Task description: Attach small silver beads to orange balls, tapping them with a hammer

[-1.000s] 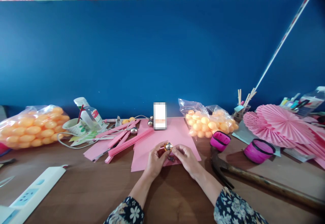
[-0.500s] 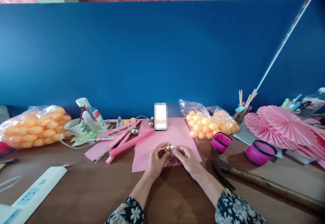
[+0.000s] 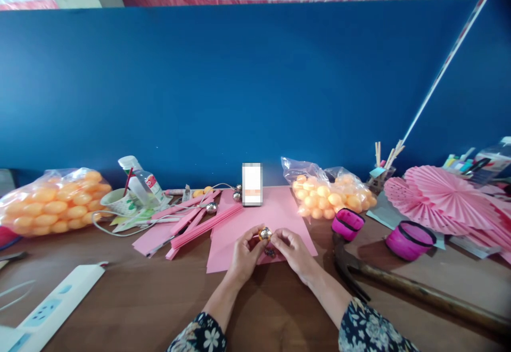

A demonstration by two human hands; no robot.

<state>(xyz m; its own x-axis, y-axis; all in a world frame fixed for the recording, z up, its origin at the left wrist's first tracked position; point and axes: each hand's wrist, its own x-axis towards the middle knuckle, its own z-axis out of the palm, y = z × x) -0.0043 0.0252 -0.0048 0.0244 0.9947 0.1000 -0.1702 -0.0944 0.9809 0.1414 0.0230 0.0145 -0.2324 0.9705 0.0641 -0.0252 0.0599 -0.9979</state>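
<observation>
Between the thumb and fingers of my left hand (image 3: 246, 256) is a shiny round metal ball (image 3: 265, 233), silver with gold tones, raised over the sheet of pink paper (image 3: 279, 211). My right hand (image 3: 294, 254) is closed in a pinch at the ball's right edge; whatever its fingertips grip is too small to make out. Just below the ball, partly between the hands, shows a small dark shiny thing (image 3: 270, 253) whose kind is unclear. Similar silver balls (image 3: 211, 207) lie farther off to the left among folded pink paper strips (image 3: 205, 230).
A phone (image 3: 253, 184) with a blurred screen stands behind the paper. Bags of orange balls (image 3: 51, 203) sit at both sides. On the right are a hammer (image 3: 415, 285), magenta bands (image 3: 410, 240) and pink paper fans (image 3: 447, 197). A power strip (image 3: 59, 304) lies front left.
Almost nothing differs. Both hands keep the same hold around the metal ball; the view has shifted very slightly.
</observation>
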